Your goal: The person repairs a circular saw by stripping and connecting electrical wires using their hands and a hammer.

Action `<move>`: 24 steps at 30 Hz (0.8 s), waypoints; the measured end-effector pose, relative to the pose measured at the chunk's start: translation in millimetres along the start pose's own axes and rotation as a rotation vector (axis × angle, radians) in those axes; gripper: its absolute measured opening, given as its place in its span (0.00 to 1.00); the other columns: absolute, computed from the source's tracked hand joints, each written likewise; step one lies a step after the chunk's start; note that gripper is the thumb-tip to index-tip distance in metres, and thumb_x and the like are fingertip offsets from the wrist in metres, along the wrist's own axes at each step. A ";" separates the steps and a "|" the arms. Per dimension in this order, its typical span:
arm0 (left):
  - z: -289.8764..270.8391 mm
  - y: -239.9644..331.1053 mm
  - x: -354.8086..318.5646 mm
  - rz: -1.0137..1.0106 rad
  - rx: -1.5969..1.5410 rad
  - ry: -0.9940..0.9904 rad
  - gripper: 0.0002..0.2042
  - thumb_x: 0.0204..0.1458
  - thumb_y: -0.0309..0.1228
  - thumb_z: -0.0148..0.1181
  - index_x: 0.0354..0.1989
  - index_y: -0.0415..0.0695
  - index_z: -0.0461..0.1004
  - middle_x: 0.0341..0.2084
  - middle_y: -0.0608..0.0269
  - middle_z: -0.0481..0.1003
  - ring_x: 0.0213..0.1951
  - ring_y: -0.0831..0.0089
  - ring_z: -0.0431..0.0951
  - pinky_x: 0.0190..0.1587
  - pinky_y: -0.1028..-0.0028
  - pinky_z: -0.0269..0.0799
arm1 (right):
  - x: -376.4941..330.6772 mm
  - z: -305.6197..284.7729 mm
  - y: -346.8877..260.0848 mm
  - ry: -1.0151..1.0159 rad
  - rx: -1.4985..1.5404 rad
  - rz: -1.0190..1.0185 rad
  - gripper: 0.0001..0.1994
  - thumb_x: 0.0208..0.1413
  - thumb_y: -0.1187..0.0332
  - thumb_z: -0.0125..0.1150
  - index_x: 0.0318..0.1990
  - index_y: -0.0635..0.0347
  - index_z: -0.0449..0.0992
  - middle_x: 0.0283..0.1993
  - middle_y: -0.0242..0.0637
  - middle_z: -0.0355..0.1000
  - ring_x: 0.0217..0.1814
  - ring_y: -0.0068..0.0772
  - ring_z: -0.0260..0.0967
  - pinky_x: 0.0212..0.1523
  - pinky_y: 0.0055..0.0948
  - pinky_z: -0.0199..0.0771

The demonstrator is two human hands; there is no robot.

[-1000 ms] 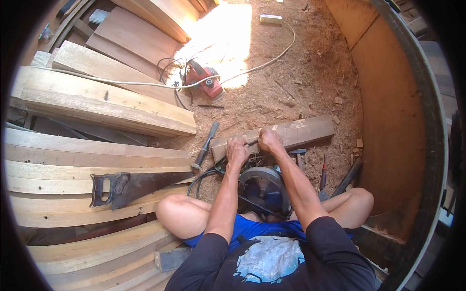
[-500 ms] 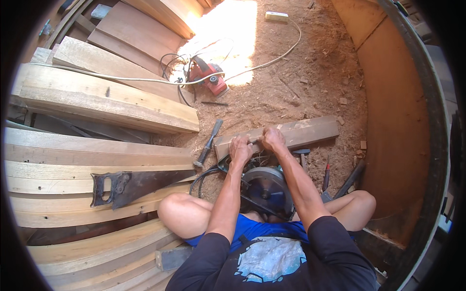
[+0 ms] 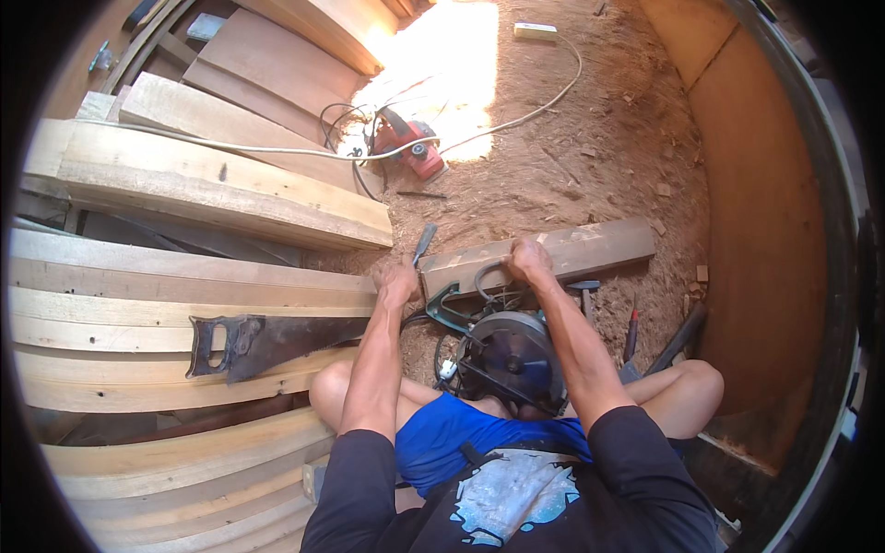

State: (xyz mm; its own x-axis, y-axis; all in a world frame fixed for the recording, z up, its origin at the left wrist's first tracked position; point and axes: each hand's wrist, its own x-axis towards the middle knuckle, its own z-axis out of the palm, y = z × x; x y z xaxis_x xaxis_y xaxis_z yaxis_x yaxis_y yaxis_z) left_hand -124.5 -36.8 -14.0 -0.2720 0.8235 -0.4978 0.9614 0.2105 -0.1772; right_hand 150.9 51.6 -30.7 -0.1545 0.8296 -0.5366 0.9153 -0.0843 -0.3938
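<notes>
I sit on the sawdust floor with a short wooden block (image 3: pixel 590 247) lying across in front of me. My right hand (image 3: pixel 527 261) grips its left part, fingers curled over the top edge. Just off the block's left end, my left hand (image 3: pixel 398 281) is closed around the lower end of a grey-handled tool (image 3: pixel 425 242), which sticks out above the fist. A circular saw (image 3: pixel 509 358) with a dark round guard rests between my knees, its cable looped under the block.
Long pale planks (image 3: pixel 166 276) are stacked at my left, with a handsaw (image 3: pixel 263 339) lying on them. A red power tool (image 3: pixel 410 147) and a white cable (image 3: pixel 516 115) lie farther out. Small hand tools (image 3: pixel 632 332) sit at the right by an orange board wall (image 3: pixel 765 240).
My left hand has come off the wooden block and moved left onto the grey-handled tool. My right hand stays on the block.
</notes>
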 end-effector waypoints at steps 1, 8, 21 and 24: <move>23.0 -6.0 0.6 -0.002 0.002 0.000 0.24 0.57 0.34 0.60 0.62 0.41 0.71 0.52 0.41 0.80 0.59 0.45 0.77 0.61 0.52 0.71 | -1.6 0.3 -2.9 -0.001 0.002 -0.002 0.20 0.56 0.53 0.72 0.50 0.55 0.83 0.56 0.49 0.79 0.62 0.52 0.75 0.61 0.47 0.76; 39.4 15.3 2.3 -0.175 -0.453 -0.118 0.33 0.58 0.37 0.59 0.71 0.44 0.56 0.57 0.37 0.76 0.61 0.41 0.75 0.63 0.46 0.68 | 3.0 4.4 15.3 0.032 0.037 -0.013 0.17 0.56 0.57 0.71 0.48 0.56 0.84 0.54 0.53 0.79 0.61 0.57 0.75 0.60 0.47 0.76; -97.4 -6.0 -43.9 0.575 -2.323 -0.236 0.21 0.65 0.29 0.48 0.67 0.44 0.64 0.34 0.53 0.78 0.26 0.66 0.79 0.31 0.67 0.81 | 29.4 29.3 22.2 0.104 0.023 -0.163 0.10 0.49 0.67 0.62 0.37 0.53 0.87 0.42 0.54 0.82 0.50 0.56 0.80 0.54 0.46 0.81; -105.1 3.2 -50.1 0.646 -2.113 -0.082 0.20 0.64 0.29 0.56 0.64 0.44 0.67 0.35 0.54 0.79 0.27 0.66 0.81 0.31 0.67 0.81 | 31.6 32.1 19.2 0.117 0.060 -0.194 0.11 0.48 0.67 0.62 0.37 0.52 0.88 0.41 0.53 0.82 0.49 0.55 0.81 0.53 0.45 0.81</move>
State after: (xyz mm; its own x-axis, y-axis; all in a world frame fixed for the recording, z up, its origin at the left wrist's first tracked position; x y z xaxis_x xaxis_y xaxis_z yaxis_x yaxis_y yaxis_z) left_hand -103.5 -22.0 99.7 0.0626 0.9900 -0.1268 -0.4921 0.1412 0.8590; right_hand 151.6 58.5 -79.2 -0.2778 0.8916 -0.3576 0.8486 0.0533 -0.5263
